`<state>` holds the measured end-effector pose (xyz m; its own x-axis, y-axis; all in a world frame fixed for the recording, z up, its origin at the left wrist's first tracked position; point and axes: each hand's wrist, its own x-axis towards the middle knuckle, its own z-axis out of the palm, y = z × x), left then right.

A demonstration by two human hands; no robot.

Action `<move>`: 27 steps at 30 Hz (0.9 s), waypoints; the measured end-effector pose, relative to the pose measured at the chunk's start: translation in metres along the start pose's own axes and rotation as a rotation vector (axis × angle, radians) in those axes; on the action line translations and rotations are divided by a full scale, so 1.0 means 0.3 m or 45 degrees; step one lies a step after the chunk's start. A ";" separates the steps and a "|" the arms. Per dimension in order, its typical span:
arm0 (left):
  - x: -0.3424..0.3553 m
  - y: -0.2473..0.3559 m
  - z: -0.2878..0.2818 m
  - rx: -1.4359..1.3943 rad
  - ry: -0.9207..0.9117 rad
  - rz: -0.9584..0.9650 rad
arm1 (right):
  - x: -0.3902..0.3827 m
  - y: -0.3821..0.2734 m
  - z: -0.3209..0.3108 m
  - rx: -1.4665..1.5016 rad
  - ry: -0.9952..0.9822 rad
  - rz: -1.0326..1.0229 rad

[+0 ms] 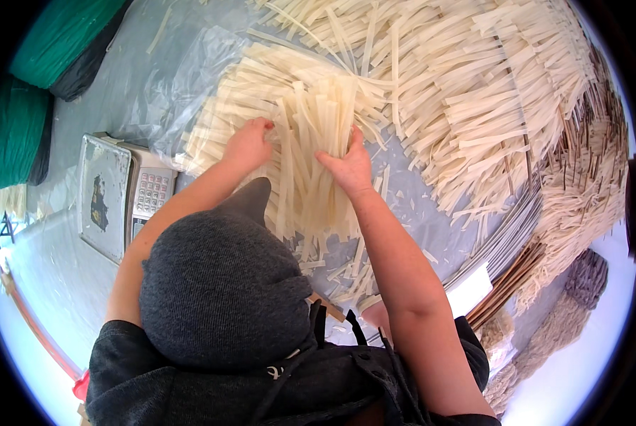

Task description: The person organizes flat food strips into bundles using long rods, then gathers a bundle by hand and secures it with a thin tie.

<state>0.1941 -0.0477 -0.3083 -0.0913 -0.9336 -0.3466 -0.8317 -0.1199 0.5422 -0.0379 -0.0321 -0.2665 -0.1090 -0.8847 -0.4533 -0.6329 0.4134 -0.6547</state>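
Note:
My left hand (250,145) has its fingers curled into the left side of a bundle of long, flat, pale dried strips, like noodles (307,124). My right hand (343,163) grips the bundle's right side, thumb across the strips. The bundle lies over a wider heap of similar strips (226,92), beside crumpled clear plastic (197,71) on the grey work surface (133,64). A dark knitted cap (222,291) in the lower middle hides part of the view below my hands.
A metal weighing scale (105,192) with a keypad sits at left. Green bundles (62,39) lie at upper left. A large pile of strips (453,92) fills the upper right, with grey and brown rods (502,227) along its lower edge. Loose fragments (346,277) are scattered near my right arm.

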 end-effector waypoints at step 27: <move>-0.069 0.082 -0.319 -1.619 -0.123 -0.102 | -0.135 -0.106 0.209 -0.735 -0.005 -0.472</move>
<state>0.2280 -0.0637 -0.2145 -0.1491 -0.8871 -0.4369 0.2662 -0.4615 0.8462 0.0349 0.0041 -0.2651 0.1960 -0.9443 -0.2643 -0.9352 -0.0990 -0.3399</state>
